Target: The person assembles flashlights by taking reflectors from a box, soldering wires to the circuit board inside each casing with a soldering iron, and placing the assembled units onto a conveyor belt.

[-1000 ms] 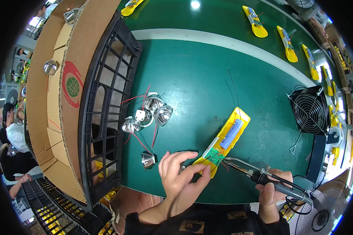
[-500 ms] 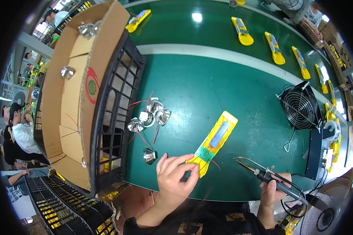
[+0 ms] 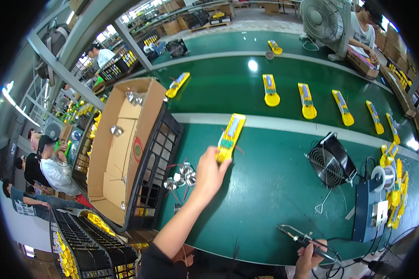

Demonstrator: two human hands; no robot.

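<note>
My left hand [image 3: 208, 174] reaches forward, gripping the near end of a yellow plastic housing [image 3: 225, 155]. A blue-grey battery [image 3: 234, 124], a green circuit board [image 3: 227, 142] and a thin red wire show in that housing, which is raised at the bench's far edge beside the belt. Low in the view, my right hand [image 3: 307, 260] is wrapped round a soldering iron [image 3: 304, 241] with a thin metal tube along its tip; the tip points left over the green bench, touching nothing I can see. Left of my left forearm lie several shiny lamp reflectors [image 3: 185, 174] with red wires.
Several similar yellow housings [image 3: 307, 104] lie along the green belt [image 3: 209, 93]. A cardboard box [image 3: 95, 172] in a black crate [image 3: 159, 156] stands at left. To the right are a black fan [image 3: 331, 162], a solder spool [image 3: 383, 178] and piled housings. Co-workers sit beyond.
My left hand has carried the yellow housing forward from the middle of the bench to its far edge. The view has tilted up, showing more beyond the belt. My right hand keeps the soldering iron.
</note>
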